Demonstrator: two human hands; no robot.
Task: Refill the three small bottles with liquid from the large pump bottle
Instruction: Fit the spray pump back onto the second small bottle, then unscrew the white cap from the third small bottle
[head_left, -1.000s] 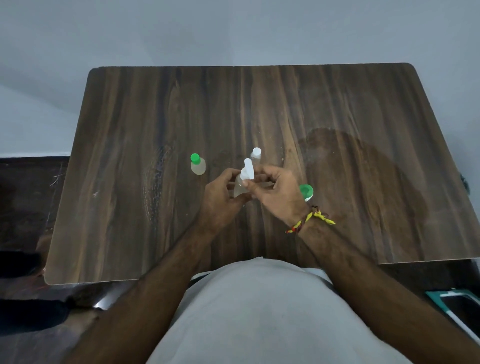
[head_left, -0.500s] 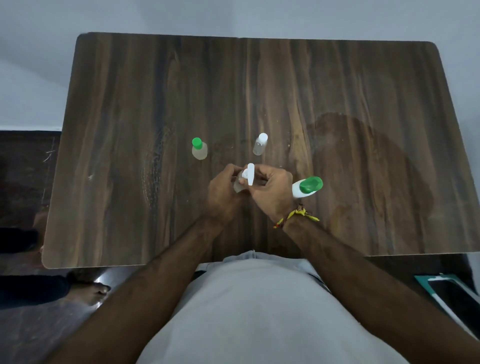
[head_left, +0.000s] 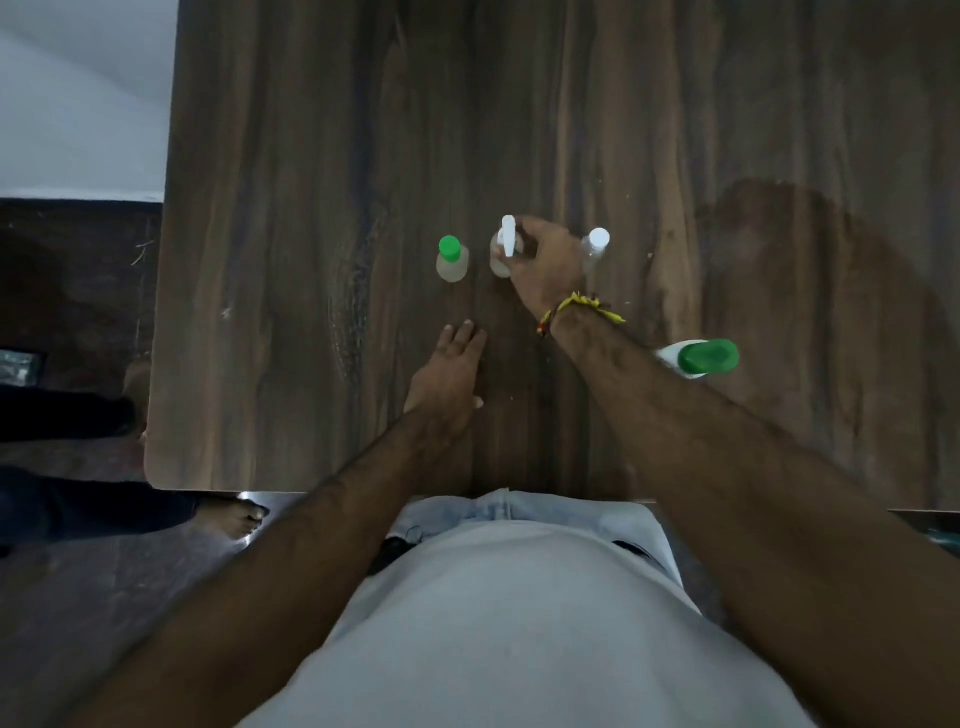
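3 small bottles (head_left: 452, 260) (head_left: 503, 249) (head_left: 596, 244), 1 lg pump bottle (head_left: 698, 357), 2 hands (head_left: 447, 374) (head_left: 545, 265).

1. The dark wood-grain surface (head_left: 311, 156) in front of me carries everything.
2. A green-capped small bottle (head_left: 451, 260) stands beside the spray-top small bottle (head_left: 503, 249); a white-capped small bottle (head_left: 596, 244) stands further right.
3. The large bottle with the green top (head_left: 698, 357) sits nearer my right.
4. My left hand (head_left: 449, 374) rests flat on the wood.

A pale grey shirt (head_left: 519, 623), bare forearms, and a yellow-red thread wristband (head_left: 576, 306).
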